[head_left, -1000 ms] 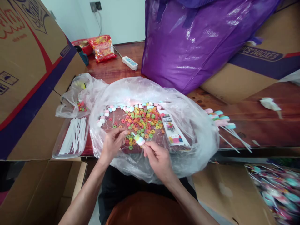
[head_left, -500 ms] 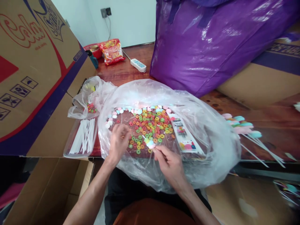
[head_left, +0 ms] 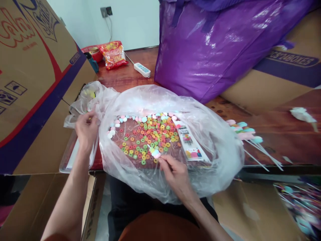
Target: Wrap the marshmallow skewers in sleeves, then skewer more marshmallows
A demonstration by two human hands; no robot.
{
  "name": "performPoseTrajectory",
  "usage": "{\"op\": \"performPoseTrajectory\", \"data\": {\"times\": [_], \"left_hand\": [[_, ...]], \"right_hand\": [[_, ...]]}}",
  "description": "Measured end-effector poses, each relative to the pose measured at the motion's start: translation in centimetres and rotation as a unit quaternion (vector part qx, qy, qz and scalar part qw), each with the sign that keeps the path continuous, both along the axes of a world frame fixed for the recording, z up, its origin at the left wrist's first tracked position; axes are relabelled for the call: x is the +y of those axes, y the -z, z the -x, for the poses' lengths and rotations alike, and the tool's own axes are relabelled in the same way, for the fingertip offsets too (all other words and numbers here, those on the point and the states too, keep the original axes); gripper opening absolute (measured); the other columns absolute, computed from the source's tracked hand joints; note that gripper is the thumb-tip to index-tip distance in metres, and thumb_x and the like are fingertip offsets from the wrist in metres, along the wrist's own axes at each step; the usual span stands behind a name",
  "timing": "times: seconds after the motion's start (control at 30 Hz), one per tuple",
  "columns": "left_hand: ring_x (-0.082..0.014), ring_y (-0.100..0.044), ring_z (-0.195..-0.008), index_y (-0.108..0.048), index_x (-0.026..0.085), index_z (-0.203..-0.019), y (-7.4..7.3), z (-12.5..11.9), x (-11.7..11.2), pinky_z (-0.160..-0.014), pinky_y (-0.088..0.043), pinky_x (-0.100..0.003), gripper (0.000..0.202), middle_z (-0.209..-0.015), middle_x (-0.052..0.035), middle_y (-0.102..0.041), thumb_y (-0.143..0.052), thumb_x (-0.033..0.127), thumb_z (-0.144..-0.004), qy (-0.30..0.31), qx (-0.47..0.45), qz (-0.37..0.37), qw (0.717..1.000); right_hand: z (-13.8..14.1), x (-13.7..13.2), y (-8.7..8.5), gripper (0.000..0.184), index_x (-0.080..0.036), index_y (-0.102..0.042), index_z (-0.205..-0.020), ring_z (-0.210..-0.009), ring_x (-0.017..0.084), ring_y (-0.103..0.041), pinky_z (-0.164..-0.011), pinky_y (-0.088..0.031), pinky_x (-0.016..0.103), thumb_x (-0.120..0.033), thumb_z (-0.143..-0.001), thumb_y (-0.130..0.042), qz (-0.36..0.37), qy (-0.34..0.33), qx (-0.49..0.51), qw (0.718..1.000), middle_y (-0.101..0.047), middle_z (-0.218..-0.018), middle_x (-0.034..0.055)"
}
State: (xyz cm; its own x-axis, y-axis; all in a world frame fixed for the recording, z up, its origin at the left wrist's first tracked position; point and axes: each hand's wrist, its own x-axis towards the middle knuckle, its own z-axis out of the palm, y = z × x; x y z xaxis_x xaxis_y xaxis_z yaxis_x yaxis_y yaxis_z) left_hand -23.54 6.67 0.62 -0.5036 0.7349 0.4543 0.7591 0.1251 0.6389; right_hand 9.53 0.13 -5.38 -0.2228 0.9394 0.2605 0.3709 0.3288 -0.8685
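Note:
My right hand (head_left: 175,172) pinches the lower end of a small marshmallow skewer (head_left: 154,152) with pastel yellow, blue and pink pieces; its pale tip points up and left. Beneath it, many coloured ring-shaped cereal pieces (head_left: 150,134) lie on a clear plastic bag (head_left: 220,147) spread over the table. Pastel marshmallows (head_left: 122,118) line the upper left of this pile. My left hand (head_left: 86,129) hovers at a smaller crumpled plastic bag (head_left: 100,95), fingers bent and apart, nothing visible in them. Under that wrist is a tray of white sticks (head_left: 72,155), partly hidden.
A printed packet (head_left: 189,142) lies right of the cereal rings. Finished marshmallow sticks (head_left: 244,134) rest at the table's right. A large purple bag (head_left: 200,47) stands behind, a carton (head_left: 37,83) at left. More colourful sticks (head_left: 301,204) are low at right, beside cardboard.
My left hand has moved left, from over the cereal rings to the small bag. My right hand still holds the skewer in about the same place. The view has shifted slightly right.

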Motion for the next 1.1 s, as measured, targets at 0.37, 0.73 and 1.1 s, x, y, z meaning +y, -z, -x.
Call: {"op": "performPoseTrajectory", "data": {"times": [0.37, 0.73, 1.1], "left_hand": [[-0.0272, -0.061, -0.104, -0.071, 0.021, -0.114, 5.2, -7.1, 2.4, -0.094, -0.047, -0.039, 0.031, -0.109, -0.0126, -0.065, -0.052, 0.019, -0.089, 0.146, 0.132, 0.114, 0.974], [-0.0291, -0.061, -0.103, -0.073, 0.021, -0.100, 5.7, -7.9, 3.5, -0.095, -0.045, -0.042, 0.020, -0.104, -0.0112, -0.071, -0.058, 0.020, -0.087, 0.179, 0.190, 0.129, 0.957], [-0.0246, -0.064, -0.099, -0.073, 0.020, -0.103, 5.1, -9.0, -0.8, -0.093, -0.048, -0.039, 0.025, -0.104, -0.0090, -0.072, -0.052, 0.016, -0.090, 0.242, 0.111, 0.108, 0.958]], "right_hand": [[0.1, -0.1, -0.2, 0.020, -0.019, -0.067, -0.087, -0.057, 0.012, -0.060, -0.058, -0.046, 0.022, -0.026, -0.098, -0.052, -0.008, -0.001, -0.002, 1.000, -0.064, -0.066, -0.0009], [0.2, 0.0, -0.4, 0.023, -0.019, -0.066, -0.086, -0.058, 0.012, -0.060, -0.057, -0.044, 0.022, -0.026, -0.099, -0.049, -0.002, -0.003, -0.001, 1.000, -0.065, -0.069, 0.0000], [0.2, 0.1, -0.3, 0.023, -0.020, -0.066, -0.087, -0.057, 0.013, -0.059, -0.058, -0.045, 0.023, -0.028, -0.099, -0.049, 0.006, 0.000, 0.000, 1.000, -0.066, -0.068, 0.0001]]}}
